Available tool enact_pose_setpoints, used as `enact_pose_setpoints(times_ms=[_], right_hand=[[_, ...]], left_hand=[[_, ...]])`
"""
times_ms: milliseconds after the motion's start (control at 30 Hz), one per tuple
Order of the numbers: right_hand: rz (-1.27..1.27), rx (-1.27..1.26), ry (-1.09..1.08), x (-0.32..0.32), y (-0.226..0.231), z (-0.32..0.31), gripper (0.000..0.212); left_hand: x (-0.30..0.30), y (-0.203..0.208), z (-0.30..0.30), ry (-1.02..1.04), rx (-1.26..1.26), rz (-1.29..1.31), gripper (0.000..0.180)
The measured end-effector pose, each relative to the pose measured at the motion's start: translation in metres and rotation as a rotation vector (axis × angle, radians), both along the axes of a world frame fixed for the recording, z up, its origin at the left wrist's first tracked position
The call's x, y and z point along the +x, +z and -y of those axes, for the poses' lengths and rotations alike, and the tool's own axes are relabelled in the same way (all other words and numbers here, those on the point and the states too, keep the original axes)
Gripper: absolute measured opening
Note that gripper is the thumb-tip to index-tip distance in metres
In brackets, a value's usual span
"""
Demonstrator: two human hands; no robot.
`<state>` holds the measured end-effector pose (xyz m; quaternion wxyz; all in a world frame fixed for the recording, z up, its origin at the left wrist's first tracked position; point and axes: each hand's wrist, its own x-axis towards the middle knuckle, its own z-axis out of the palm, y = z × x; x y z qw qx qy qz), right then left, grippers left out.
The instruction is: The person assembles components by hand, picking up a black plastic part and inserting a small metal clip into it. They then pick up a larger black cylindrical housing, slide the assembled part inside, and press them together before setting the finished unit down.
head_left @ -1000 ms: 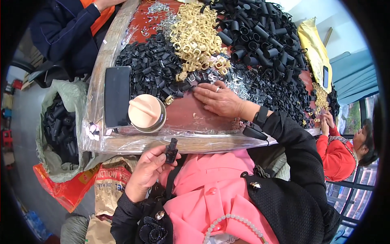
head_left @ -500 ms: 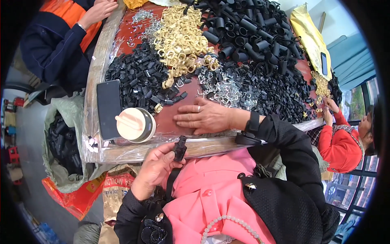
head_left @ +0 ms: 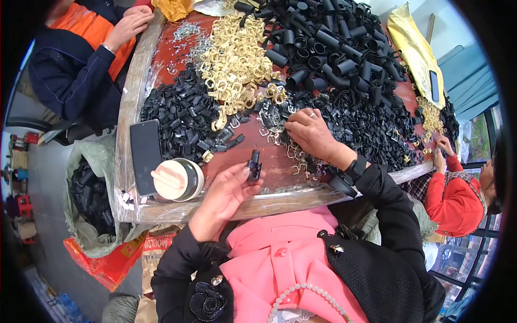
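Note:
My left hand pinches a small black plastic part between thumb and fingers, just above the near edge of the table. My right hand reaches over the table, its fingers bent down together at a scatter of silver metal wire clips. Whatever lies under those fingertips is hidden. To the right of that hand spreads a heap of small black plastic pieces. A second heap of black pieces lies beyond my left hand. Gold-coloured rings are piled farther back.
Black cylinders are heaped at the back. At the near left stand a lidded round container and a dark phone. A sack of black parts is beside the table. One co-worker sits left, another right.
My right hand has lifted off the bare red tabletop and moved right and away to the silver clips. My left hand, with the black plastic part, has risen over the table edge.

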<state>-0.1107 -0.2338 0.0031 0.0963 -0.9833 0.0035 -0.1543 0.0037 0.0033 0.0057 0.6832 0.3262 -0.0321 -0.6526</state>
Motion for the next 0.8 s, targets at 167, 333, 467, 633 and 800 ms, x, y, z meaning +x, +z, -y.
enact_pose_setpoints(times_ms=[167, 333, 467, 633, 800], right_hand=[[0.031, 0.052, -0.028, 0.010, -0.004, 0.000, 0.015], [-0.078, 0.080, -0.087, 0.024, -0.003, -0.001, 0.011], [-0.146, 0.096, -0.095, 0.030, -0.004, 0.001, 0.011], [-0.212, 0.088, -0.124, 0.034, -0.003, -0.004, 0.013], [-0.135, 0.131, -0.137, 0.036, 0.002, -0.013, 0.013]], left_hand=[[0.001, -0.009, 0.040, 0.018, -0.020, -0.020, 0.026], [0.006, -0.022, 0.059, 0.120, 0.002, -0.020, 0.024], [0.012, -0.025, 0.063, 0.127, -0.042, -0.040, 0.024], [0.017, -0.023, 0.062, 0.116, -0.042, -0.068, 0.024], [0.015, -0.022, 0.060, 0.084, -0.041, -0.094, 0.023]])
